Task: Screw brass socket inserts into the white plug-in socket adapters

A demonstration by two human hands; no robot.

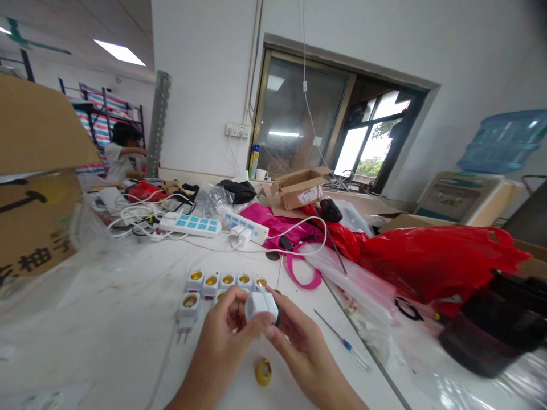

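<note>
My left hand and my right hand both grip a white plug-in lamp holder, fingers closed around it from either side. A metal prong seems to stick up at its top; its far side is hidden by my fingers. Beyond my hands stand several similar white lamp holders in rows, with gold-coloured threaded sockets facing up; my left hand covers some of them. Between my wrists, a yellow ring-shaped part lies on the white table. A screwdriver with a clear and blue handle rests right of my right hand.
White power strips and tangled cables lie at the back. Behind and to the right are a pink bag, a red plastic bag, an open cardboard box and a dark container. Far left, a person sits beyond a large carton.
</note>
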